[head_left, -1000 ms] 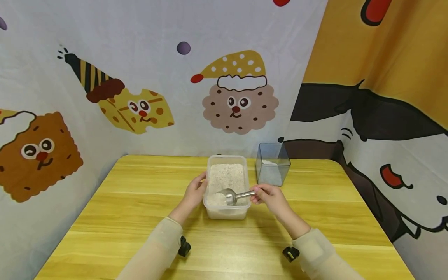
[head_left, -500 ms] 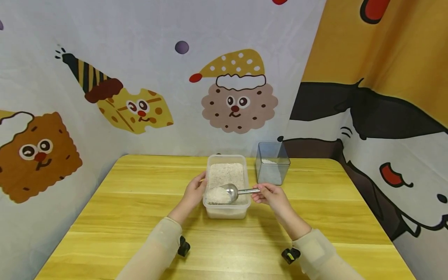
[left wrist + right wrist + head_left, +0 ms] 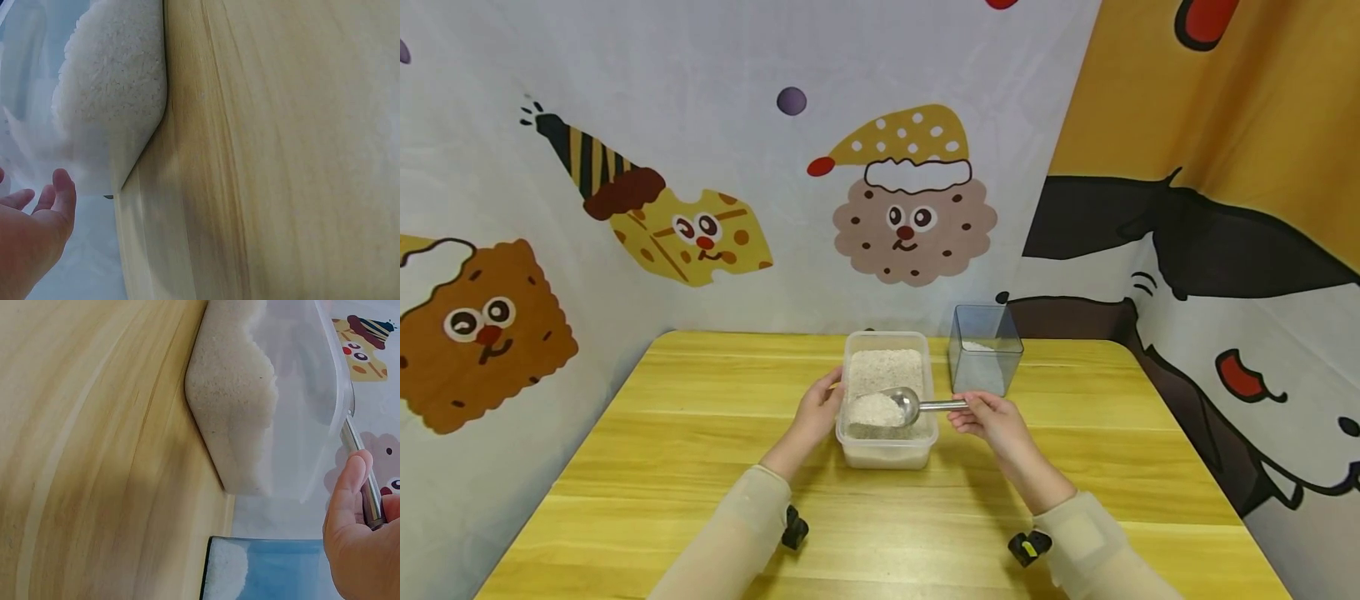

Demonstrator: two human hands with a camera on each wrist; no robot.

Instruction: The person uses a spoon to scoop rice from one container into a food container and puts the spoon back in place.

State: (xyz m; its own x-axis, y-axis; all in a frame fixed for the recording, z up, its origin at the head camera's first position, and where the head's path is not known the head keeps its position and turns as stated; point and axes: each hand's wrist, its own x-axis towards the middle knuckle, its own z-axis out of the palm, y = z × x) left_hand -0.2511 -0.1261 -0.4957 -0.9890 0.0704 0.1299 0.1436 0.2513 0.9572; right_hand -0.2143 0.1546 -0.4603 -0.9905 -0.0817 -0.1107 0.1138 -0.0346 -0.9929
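A clear plastic container [image 3: 886,456] of rice [image 3: 886,369] stands in the middle of the table. Resting against its left wall is my left hand [image 3: 815,412], fingers loosely extended; the left wrist view has the same hand [image 3: 39,228] beside the see-through wall, with rice grains [image 3: 128,69] inside. My right hand [image 3: 1002,425] pinches the handle of a metal scoop [image 3: 908,406] between thumb and fingers. The scoop's bowl is heaped with rice and held over the container's front half. In the right wrist view, the container's rim hides most of the bowl.
A square bluish see-through bin [image 3: 985,350] with white contents stands at the back right, just beyond my right hand. The wooden table [image 3: 715,400] meets a cartoon-printed cloth [image 3: 722,308] at the back. A black wrist mount [image 3: 1030,547] sits at each cuff.
The scoop has come up out of the rice with a heaped load and shifted slightly right with my right hand. My left hand stays at the container's left wall.
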